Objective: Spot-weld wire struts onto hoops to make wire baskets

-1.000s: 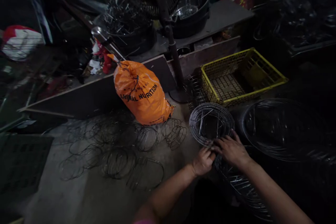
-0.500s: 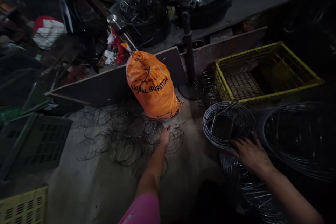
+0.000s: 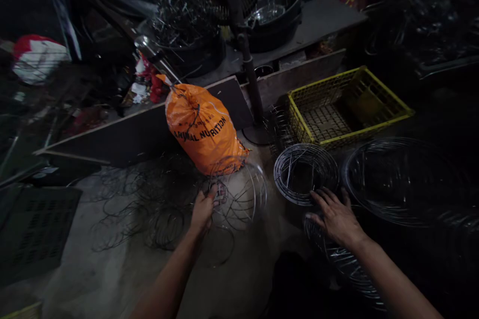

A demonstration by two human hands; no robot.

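My left hand [image 3: 203, 210] is closed on a loose bundle of thin wire rings [image 3: 242, 198], which stand up a little off the floor and blur with motion. Tangled wire rings [image 3: 164, 224] lie on the floor to its left. Right behind the lifted rings leans a tied orange sack [image 3: 204, 129] printed "ANIMAL NUTRITION". On the right, my right hand [image 3: 336, 217] rests with fingers spread at the near edge of a neat stack of wire rings [image 3: 284, 182]. Under and beside that hand lies another wire stack [image 3: 348, 264].
A yellow mesh crate [image 3: 310, 135] stands behind the ring stack. Larger wire rings [image 3: 381, 214] sit at the right. A fan post [image 3: 250, 75] rises behind a low board [image 3: 123, 132]. Dark tubs [image 3: 194, 57] hold metal pieces. A dark green crate [image 3: 41, 229] stands at left.
My left hand has closed on wire rings and raised them off the floor, drawing back slightly. My right hand stays at the wire stack. The view has shifted a little to the right.
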